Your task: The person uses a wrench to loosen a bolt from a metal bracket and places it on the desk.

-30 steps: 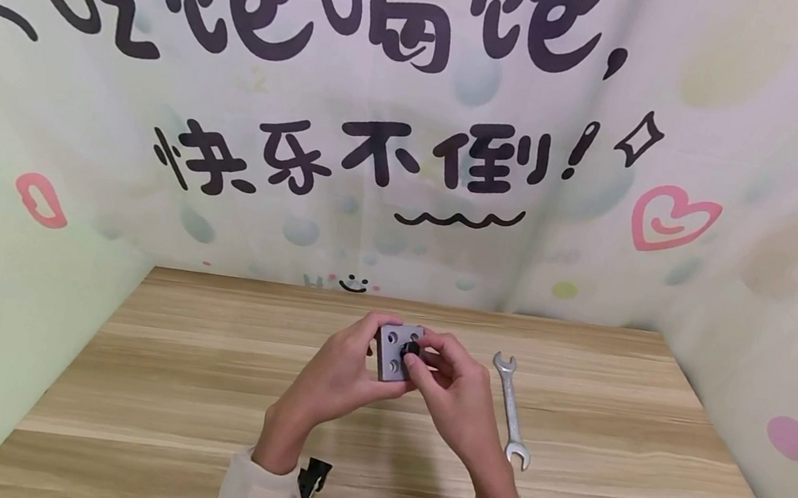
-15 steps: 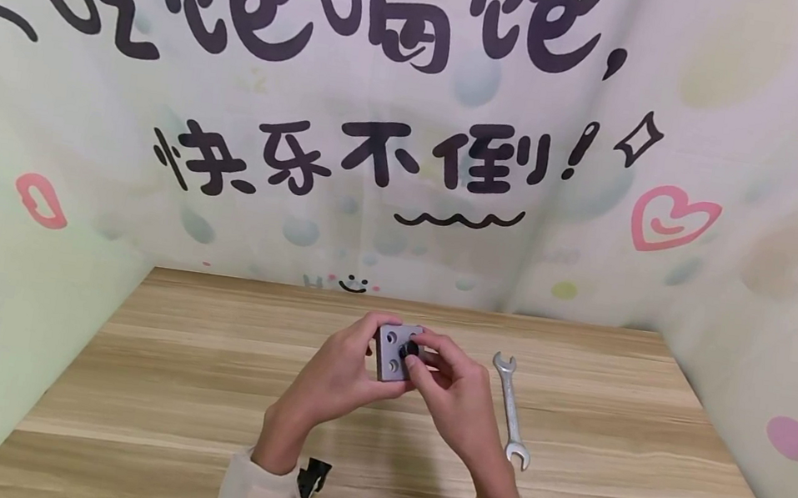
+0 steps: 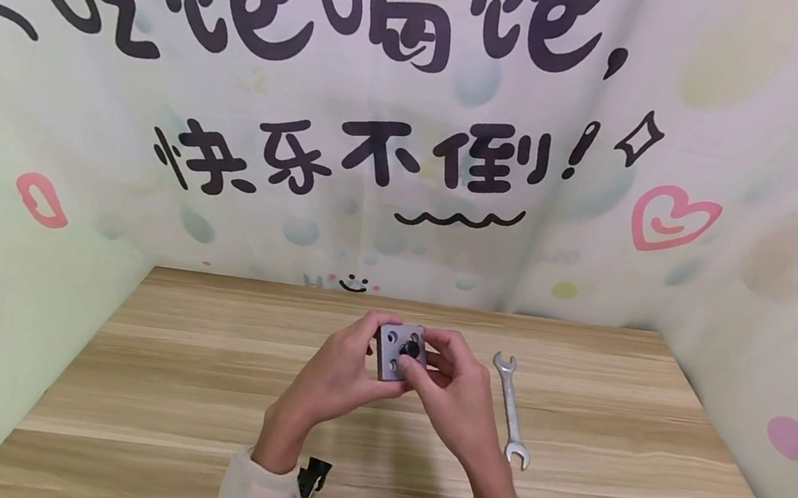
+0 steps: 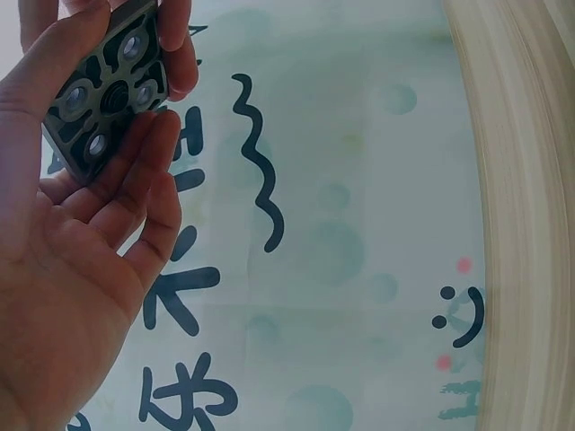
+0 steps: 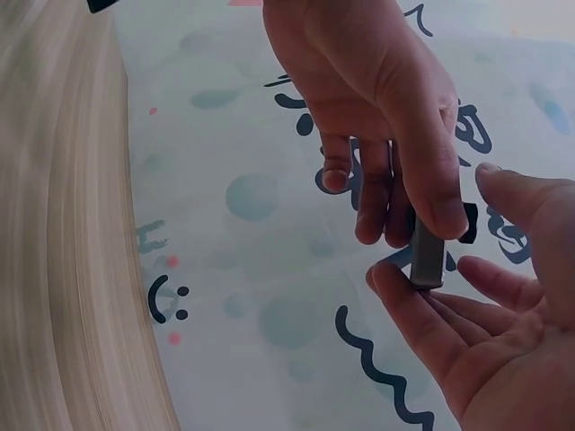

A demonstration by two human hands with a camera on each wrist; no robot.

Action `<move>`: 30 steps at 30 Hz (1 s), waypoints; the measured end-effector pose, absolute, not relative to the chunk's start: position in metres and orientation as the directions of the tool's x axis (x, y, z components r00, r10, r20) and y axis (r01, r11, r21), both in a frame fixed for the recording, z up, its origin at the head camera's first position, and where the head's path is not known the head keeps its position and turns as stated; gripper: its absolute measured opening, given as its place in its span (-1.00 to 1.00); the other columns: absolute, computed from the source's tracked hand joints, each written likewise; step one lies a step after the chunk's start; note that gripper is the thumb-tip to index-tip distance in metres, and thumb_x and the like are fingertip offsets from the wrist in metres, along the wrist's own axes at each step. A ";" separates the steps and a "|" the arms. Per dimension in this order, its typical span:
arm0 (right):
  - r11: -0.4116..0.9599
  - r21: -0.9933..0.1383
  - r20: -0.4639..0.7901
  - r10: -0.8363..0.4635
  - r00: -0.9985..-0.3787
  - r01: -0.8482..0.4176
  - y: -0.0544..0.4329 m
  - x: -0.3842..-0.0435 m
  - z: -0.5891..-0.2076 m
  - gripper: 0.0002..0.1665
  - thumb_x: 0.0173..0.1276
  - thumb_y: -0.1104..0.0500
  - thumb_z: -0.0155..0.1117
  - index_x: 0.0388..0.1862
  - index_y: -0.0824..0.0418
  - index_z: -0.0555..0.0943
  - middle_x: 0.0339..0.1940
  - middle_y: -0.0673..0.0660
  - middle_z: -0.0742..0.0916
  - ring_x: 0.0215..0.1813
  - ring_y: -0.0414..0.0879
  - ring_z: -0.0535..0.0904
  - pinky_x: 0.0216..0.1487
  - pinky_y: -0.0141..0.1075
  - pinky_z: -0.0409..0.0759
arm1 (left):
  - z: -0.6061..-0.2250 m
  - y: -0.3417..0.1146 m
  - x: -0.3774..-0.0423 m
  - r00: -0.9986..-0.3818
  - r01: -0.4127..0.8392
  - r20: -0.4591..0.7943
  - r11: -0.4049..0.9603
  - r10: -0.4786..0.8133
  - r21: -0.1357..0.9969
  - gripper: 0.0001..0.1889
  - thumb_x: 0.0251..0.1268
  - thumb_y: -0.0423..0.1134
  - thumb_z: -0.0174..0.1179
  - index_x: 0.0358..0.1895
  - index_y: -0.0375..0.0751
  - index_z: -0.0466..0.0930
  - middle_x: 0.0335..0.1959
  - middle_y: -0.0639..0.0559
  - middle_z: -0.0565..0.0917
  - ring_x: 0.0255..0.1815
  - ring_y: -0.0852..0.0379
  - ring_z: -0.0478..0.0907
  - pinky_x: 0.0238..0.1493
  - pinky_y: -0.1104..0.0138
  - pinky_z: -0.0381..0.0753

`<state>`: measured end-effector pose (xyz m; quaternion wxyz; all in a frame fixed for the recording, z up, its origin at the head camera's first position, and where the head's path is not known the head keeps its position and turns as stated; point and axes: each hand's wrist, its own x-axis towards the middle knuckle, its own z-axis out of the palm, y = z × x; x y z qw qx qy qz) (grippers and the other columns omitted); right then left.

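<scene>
Plate (image 3: pixel 390 355) with a central black bolt (image 3: pixel 412 348) sits below the head view's centre; the left hand (image 3: pixel 336 371), half-curled, grips its edges, the right hand (image 3: pixel 454 388) pinches its right side. A wrench (image 3: pixel 511 411) lies lower right.

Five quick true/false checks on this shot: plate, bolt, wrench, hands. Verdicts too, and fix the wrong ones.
1. The left hand and right hand both grip the grey square plate. True.
2. The plate lies flat on the wood-grain tabletop. False: the hands hold it up off the surface.
3. The head of the black bolt stands near the middle of the plate's face. True.
4. The double open-ended wrench is in the right hand. False: it lies on the tabletop to the right of that hand, untouched.
5. The plate has a hole near each corner. True.
</scene>
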<state>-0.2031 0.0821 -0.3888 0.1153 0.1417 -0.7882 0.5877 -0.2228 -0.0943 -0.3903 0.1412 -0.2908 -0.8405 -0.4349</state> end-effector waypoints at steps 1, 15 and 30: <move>0.277 -0.891 0.353 -0.074 -0.933 -0.359 0.081 -0.203 -0.389 -0.61 0.26 0.25 0.44 0.04 0.24 0.57 0.05 0.22 0.70 0.03 0.05 0.72 -0.08 -0.28 0.69 | -0.390 -0.094 -0.223 -0.790 0.613 0.490 0.453 0.368 0.648 -0.29 -0.08 -0.28 0.57 0.19 -0.24 0.42 -0.05 -0.06 0.64 -0.18 0.15 0.58 -0.20 0.34 0.63; 0.387 -0.822 0.442 -0.027 -0.897 -0.417 0.077 -0.203 -0.390 -0.78 0.23 0.28 0.46 -0.21 0.24 0.59 -0.02 0.22 0.75 -0.09 0.04 0.76 -0.20 -0.26 0.71 | -0.392 -0.093 -0.223 -0.796 0.605 0.474 0.456 0.377 0.653 -0.29 -0.05 -0.28 0.55 0.21 -0.25 0.40 -0.04 -0.07 0.63 -0.16 0.13 0.58 -0.18 0.35 0.64; 0.390 -0.793 0.472 -0.094 -0.876 -0.469 0.078 -0.203 -0.389 -0.76 0.30 0.32 0.37 -0.05 0.24 0.64 0.05 0.24 0.73 -0.07 0.05 0.75 -0.22 -0.33 0.69 | -0.391 -0.094 -0.223 -0.789 0.614 0.499 0.462 0.358 0.640 -0.30 -0.08 -0.30 0.55 0.19 -0.25 0.42 -0.05 -0.07 0.65 -0.20 0.15 0.59 -0.22 0.36 0.63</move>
